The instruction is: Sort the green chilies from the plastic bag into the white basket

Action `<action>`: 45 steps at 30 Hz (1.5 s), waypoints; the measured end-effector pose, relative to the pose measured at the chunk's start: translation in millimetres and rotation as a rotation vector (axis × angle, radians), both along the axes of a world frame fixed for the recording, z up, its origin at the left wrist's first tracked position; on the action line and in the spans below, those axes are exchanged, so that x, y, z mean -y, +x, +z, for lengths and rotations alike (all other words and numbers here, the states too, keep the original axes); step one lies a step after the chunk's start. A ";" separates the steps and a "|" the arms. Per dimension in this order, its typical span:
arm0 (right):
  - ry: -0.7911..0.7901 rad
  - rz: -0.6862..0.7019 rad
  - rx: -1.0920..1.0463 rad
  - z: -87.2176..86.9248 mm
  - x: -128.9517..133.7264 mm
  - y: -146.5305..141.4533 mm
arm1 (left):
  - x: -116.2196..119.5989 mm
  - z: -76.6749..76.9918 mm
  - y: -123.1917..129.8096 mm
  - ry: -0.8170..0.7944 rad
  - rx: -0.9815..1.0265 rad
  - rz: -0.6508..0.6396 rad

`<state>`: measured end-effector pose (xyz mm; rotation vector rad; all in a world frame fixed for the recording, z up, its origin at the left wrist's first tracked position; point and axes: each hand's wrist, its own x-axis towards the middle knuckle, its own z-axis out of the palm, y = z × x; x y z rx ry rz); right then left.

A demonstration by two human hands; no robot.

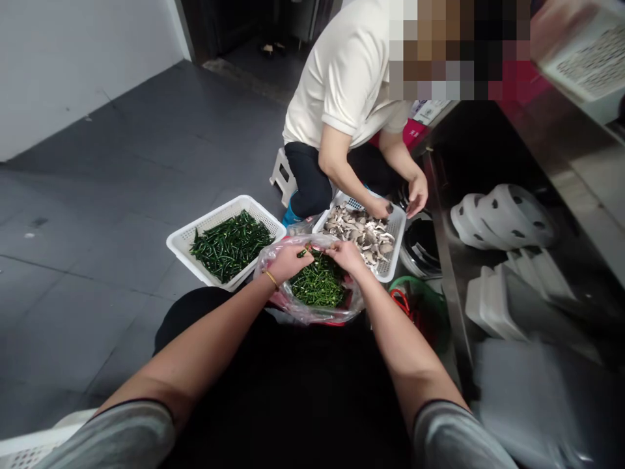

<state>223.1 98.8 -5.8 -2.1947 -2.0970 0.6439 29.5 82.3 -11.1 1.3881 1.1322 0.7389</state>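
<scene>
In front of my knees a clear plastic bag (312, 316) lines a reddish container, its mouth spread wide. Inside lies a heap of thin green stems and chili peppers (319, 286). Over the far rim, my left hand (291, 262) pinches what looks like a green chili pepper (307, 249) between thumb and fingers. My right hand (346, 256) is closed close beside it, fingertips together near the bag's far edge; what they hold is too small to tell. To the left, a white perforated basket (183, 246) holds dark green chili peppers (232, 247).
Opposite me a person in a white shirt (342, 71) bends over a white basket (396, 251) of torn mushrooms (364, 234). A green basket (430, 312) stands at right, below steel shelving with stacked white containers (493, 299). A stool (282, 176) is behind the baskets.
</scene>
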 end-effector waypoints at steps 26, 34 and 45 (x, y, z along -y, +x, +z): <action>0.079 0.061 -0.612 4.1 81.8 -43.1 | 7.3 13.3 7.9 -0.509 0.393 0.133; 0.189 0.325 -0.283 22.1 92.1 -37.5 | 3.7 3.3 8.5 -0.712 0.448 0.203; -0.014 0.140 0.181 -9.4 -4.4 -38.2 | -5.2 12.3 -0.6 -0.479 0.559 0.265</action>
